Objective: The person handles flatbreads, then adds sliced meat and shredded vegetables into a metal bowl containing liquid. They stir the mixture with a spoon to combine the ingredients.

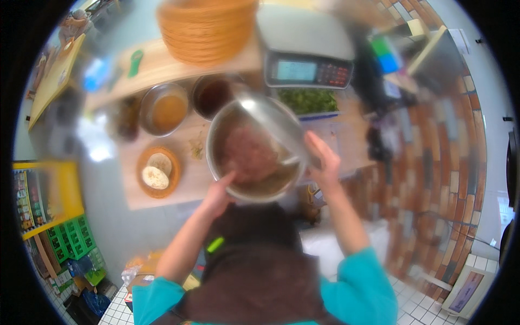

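A large round metal pot (211, 162) with reddish-brown chunks, perhaps meat, in it stands before me at the table's front edge. My left hand (221, 193) is on its near left rim, thumb over the edge. My right hand (325, 158) grips a round metal lid (272, 118), tilted over the pot's right side. Something shiny, too blurred to name, shows inside the pot near the lid. Behind the pot are a metal bowl of orange-brown liquid (170, 115) and another bowl holding dark red liquid (213, 94). A wicker basket (175, 166) with two flatbreads (156, 177) lies to the left.
A digital scale (308, 71) stands behind a tray of green leaves (308, 100). Stacked wicker baskets (207, 32) and a green-handled tool (135, 63) are on a raised wooden shelf (243, 61). People sit far off at upper left. A brick-patterned wall runs along the right.
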Demonstrator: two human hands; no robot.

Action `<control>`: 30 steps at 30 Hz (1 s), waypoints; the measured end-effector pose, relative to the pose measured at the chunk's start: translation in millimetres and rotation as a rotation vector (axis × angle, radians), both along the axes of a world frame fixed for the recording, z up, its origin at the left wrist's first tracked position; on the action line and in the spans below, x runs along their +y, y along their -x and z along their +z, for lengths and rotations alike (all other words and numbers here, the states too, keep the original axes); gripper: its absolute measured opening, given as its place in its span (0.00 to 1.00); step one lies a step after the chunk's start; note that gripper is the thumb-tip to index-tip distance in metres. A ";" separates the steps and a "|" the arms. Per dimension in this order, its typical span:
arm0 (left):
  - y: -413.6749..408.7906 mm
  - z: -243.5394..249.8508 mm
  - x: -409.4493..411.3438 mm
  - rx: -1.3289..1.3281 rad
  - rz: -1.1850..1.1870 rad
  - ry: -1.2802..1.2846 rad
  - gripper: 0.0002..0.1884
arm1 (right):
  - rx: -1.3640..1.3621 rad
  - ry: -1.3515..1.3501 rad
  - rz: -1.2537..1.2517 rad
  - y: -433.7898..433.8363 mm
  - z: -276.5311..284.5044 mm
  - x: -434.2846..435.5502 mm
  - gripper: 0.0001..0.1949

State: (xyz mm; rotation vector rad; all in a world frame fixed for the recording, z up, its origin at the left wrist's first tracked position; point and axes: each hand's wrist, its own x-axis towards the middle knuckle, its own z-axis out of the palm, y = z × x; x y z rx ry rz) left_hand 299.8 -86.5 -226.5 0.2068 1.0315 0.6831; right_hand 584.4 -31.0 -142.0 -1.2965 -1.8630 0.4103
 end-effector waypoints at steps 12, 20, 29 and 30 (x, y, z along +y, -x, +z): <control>-23.5 7.8 11.0 0.022 0.069 -0.023 0.22 | -0.315 -0.345 0.286 -28.2 -10.9 61.7 0.16; -45.2 11.5 6.5 0.042 0.145 0.012 0.29 | 0.333 0.059 -0.028 -50.1 15.9 101.3 0.11; -55.7 -10.7 -19.6 0.198 0.329 0.067 0.29 | 1.269 0.726 0.078 -80.8 4.5 253.7 0.18; -50.1 -19.1 -28.7 0.154 0.361 0.080 0.29 | 1.227 0.716 0.128 -76.8 6.1 254.6 0.17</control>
